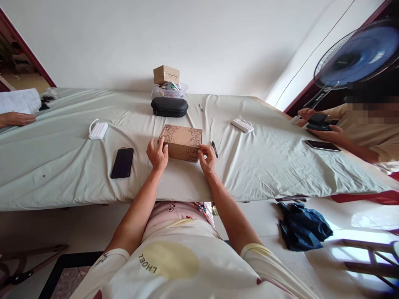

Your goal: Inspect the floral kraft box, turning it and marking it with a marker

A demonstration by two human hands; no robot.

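Note:
A brown cardboard box (181, 141) printed with dark floral line drawings lies on the cloth-covered table in front of me, its lid closed. At its left end, my left hand (158, 154) has its fingers on the near corner and top edge. My right hand (207, 158) pinches the near right corner. Between them the two hands hold the box by its ends. Just right of my right hand lies a black pen (215, 148). A black smartphone (122, 163) rests to the left of my left hand.
Behind the box sit a black zip case (169, 107), a clear plastic bin (170, 90) and a small carton (166, 74). White devices with cable loops lie left (98, 130) and right (242, 125). A person's hands (326, 132) hold a dark object at right; another hand (18, 119) is at left.

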